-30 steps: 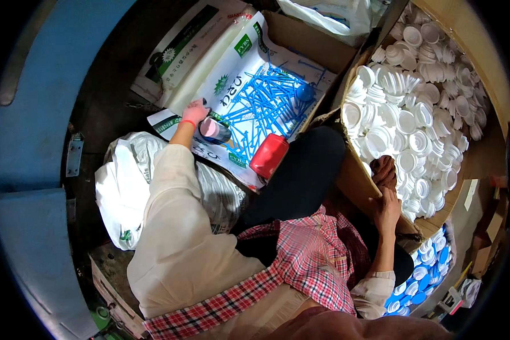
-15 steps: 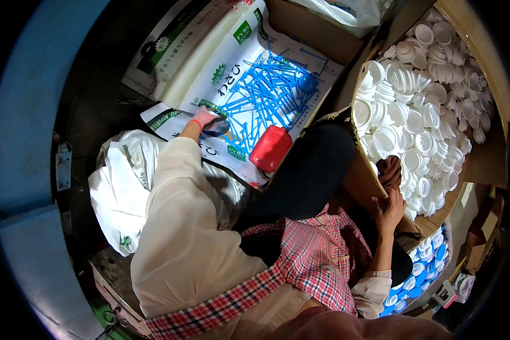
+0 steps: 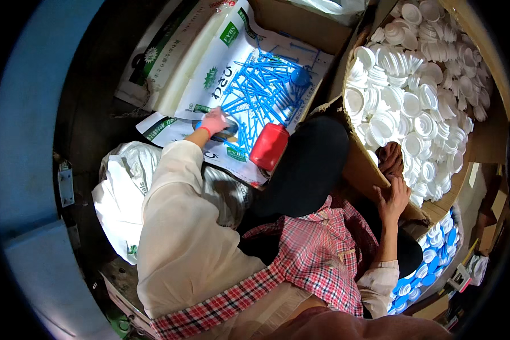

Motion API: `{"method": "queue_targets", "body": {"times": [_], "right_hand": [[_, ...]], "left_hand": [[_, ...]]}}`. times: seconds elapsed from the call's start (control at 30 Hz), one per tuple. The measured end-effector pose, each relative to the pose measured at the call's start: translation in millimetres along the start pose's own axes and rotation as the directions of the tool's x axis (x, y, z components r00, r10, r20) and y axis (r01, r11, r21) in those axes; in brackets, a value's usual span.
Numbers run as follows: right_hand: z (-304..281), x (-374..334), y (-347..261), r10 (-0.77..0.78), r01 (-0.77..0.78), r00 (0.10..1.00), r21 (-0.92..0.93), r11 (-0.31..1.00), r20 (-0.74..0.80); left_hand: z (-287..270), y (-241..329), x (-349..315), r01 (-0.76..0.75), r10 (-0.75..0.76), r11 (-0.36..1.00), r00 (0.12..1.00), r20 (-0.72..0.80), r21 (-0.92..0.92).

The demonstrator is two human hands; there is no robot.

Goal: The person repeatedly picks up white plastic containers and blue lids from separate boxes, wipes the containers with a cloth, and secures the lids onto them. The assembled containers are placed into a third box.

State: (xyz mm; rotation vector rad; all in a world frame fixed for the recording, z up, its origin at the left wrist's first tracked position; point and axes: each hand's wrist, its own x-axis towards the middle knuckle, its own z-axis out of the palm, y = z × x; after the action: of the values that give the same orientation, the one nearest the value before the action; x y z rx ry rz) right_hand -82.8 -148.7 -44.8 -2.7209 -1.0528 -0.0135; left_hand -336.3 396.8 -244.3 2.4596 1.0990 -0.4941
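Note:
My left hand, in a pink glove with a red wrist edge, reaches over the near left side of a printed white sheet. Beside its fingers lie loose, thin blue plastic sticks. A dark, greyish patch shows under the hand; its fingers are too blurred to tell whether they hold anything. At the right, my bare right hand is bent over the edge of a large cardboard box, with fingertips against a bunched brown cloth. A red container sits at the sheet's near right corner, next to my knee.
White plastic lids fill the large box. Below it, a bag holds blue and white lids. A round blue piece sits among the sticks. White plastic bags lie left of my leg, beside blue machinery.
My left hand has shifted right, further over the sheet toward the blue sticks. My right hand stays at the box edge. The whole view has shifted slightly.

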Motion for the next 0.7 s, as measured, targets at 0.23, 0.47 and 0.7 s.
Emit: {"method": "queue_targets", "body": {"times": [0.23, 0.47, 0.7], "right_hand": [[4, -2, 0, 0.009, -0.010, 0.999, -0.015, 1.000, -0.037], [6, 0, 1, 0.055, -0.055, 0.998, -0.003, 0.998, 0.005], [5, 9, 0, 0.043, -0.042, 0.999, -0.028, 0.999, 0.030]], "left_hand": [[13, 40, -41, -0.183, 0.120, 0.955, 0.959, 0.258, 0.234], [-29, -10, 40, 0.105, -0.073, 0.981, 0.978, 0.194, -0.162], [69, -103, 51, -0.409, 0.337, 0.736, 0.913, 0.231, 0.539]]}}
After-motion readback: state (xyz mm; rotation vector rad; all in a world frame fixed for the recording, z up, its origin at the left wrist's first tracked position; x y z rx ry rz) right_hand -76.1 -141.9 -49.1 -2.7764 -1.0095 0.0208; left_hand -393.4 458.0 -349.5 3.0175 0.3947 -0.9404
